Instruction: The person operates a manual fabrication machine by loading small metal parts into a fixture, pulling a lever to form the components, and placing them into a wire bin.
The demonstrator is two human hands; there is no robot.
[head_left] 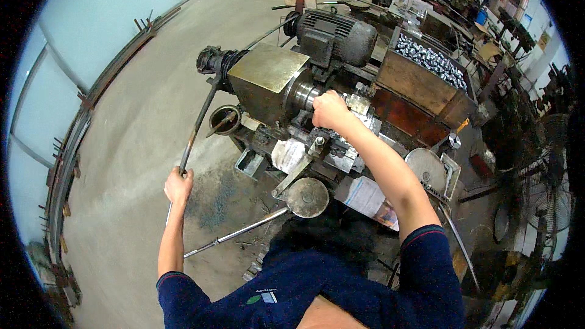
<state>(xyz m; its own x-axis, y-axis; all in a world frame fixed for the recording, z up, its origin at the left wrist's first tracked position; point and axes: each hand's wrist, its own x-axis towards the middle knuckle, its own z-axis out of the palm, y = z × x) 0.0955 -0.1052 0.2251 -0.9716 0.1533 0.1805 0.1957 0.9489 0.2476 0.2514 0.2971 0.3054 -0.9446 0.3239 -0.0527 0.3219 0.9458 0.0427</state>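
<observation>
My left hand [178, 186] is wrapped round a long metal lever [196, 128], which runs up to the back end of a lathe headstock [268, 73] with a brassy top plate. My right hand [329, 109] is closed right at the front of the shiny round spindle [304, 95]. Whatever its fingers hold there is hidden behind the hand. Under my right forearm lies the metal tool slide [359, 125], with bright shavings about it. A flat bar lever [298, 173] comes toward me from a bolt in front of the spindle.
Behind the headstock sits a dark finned motor [338, 36]. A metal bin [426, 79] of small shiny parts stands at the right. Near me are a round stool seat [308, 197], a slanting rod [244, 231] and a grey disc [425, 169]. A fan [545, 189] is far right.
</observation>
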